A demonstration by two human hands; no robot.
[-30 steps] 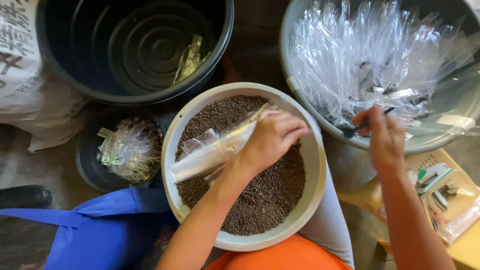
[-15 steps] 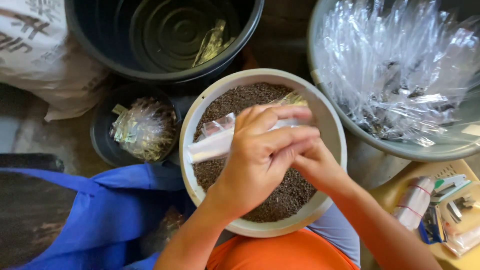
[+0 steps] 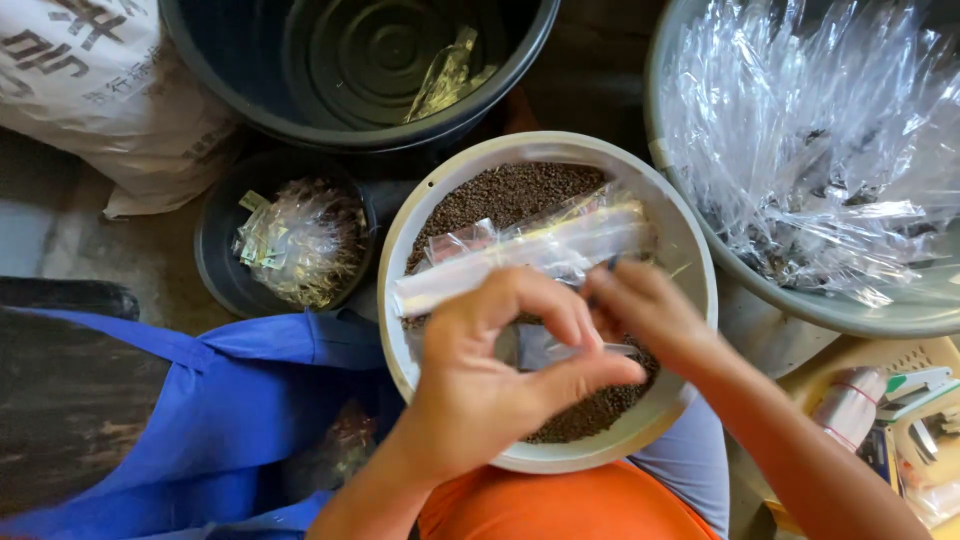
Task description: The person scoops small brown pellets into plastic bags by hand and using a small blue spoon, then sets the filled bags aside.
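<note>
A pale round bowl (image 3: 398,262) of brown granules (image 3: 500,195) sits in my lap. My left hand (image 3: 495,385) is over the bowl, fingers curled around a bundle of long clear plastic bags (image 3: 520,255) that lies across the granules. My right hand (image 3: 655,315) meets it from the right, and its fingertips pinch the near edge of one clear bag. A thin shiny piece (image 3: 590,350) shows between the two hands; I cannot tell what it is.
A large dark tub (image 3: 400,60) stands behind the bowl. To its left are a small black pot of little packets (image 3: 300,240), a white sack (image 3: 90,90) and a blue cloth (image 3: 200,420). At right are a grey tub of clear bags (image 3: 820,150) and a yellow basket (image 3: 900,400).
My right hand left the grey tub at right and came over the bowl to join my left hand on the bags. The view shifted right and closer.
</note>
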